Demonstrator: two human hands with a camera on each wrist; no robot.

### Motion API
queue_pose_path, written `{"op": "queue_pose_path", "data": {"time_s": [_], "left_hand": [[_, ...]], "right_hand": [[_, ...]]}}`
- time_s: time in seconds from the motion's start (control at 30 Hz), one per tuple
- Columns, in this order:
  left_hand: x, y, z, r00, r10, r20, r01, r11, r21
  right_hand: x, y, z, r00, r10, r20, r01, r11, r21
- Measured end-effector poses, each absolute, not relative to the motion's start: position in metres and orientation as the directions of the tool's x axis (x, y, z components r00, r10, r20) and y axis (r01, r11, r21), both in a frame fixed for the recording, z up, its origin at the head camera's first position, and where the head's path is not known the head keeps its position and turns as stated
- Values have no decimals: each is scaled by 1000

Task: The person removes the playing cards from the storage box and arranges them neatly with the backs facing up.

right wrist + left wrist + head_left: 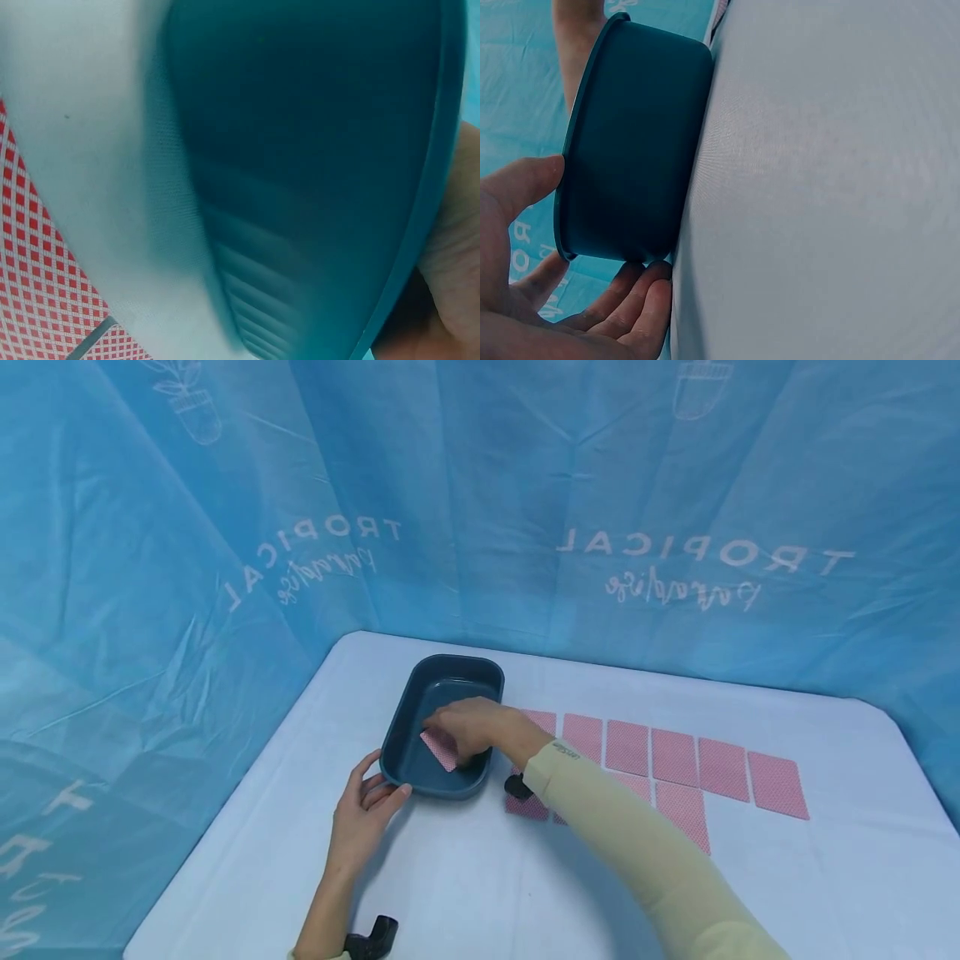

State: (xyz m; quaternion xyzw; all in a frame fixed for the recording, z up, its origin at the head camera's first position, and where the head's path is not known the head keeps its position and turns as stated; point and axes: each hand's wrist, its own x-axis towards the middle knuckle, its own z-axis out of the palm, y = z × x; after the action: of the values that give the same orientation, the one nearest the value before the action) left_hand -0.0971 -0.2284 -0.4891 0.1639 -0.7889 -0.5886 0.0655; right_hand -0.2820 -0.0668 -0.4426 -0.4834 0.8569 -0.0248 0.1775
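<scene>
A dark blue rectangular bin point(416, 768) with rounded corners stands on the white-covered table. Thumb and fingers of my left hand point(360, 822) hold its near left corner from outside; in the left wrist view the thumb rests at the bin's rim point(564, 202) and the other fingers curl along its wall. Reaching down inside the bin, my right hand point(468, 727) pinches a playing card point(440, 750) with a red-and-white patterned back, tilted over the bin floor. The bin's wall point(315, 187) hides most of that hand in the right wrist view.
Right of the bin, several playing cards point(672, 757) lie face down in two rows, partly covered by my right sleeve point(622, 827). Blue printed curtains point(510, 485) hang behind and left of the table point(465, 885). A black wrist camera point(372, 939) is at my left wrist.
</scene>
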Motion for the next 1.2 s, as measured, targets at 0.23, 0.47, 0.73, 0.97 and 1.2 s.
{"op": "queue_pose_path", "data": {"time_s": [0.23,0.47,0.73,0.97,1.2], "left_hand": [[-96,-226,-480,-940,-325,-101,-188,247,951],[-102,-228,-491,-935,-346,-81,-182,270,946],[-98,-227,-491,-926,-363,-104,-219,292,931],[-93,-227,-490,-925,-364,-107,-224,295,929],[-95,-227,-489,-929,-354,-106,-222,306,926]], "right_hand": [[-284,-63,-445,-474,-845,-248,-824,525,-214],[-285,-56,-444,-483,-850,-208,-835,519,-182],[-285,-53,-446,-509,-838,-198,-820,542,-184],[-280,-54,-441,-523,-838,-153,-806,545,-231],[-277,-53,-436,-549,-821,-159,-792,571,-216]]}}
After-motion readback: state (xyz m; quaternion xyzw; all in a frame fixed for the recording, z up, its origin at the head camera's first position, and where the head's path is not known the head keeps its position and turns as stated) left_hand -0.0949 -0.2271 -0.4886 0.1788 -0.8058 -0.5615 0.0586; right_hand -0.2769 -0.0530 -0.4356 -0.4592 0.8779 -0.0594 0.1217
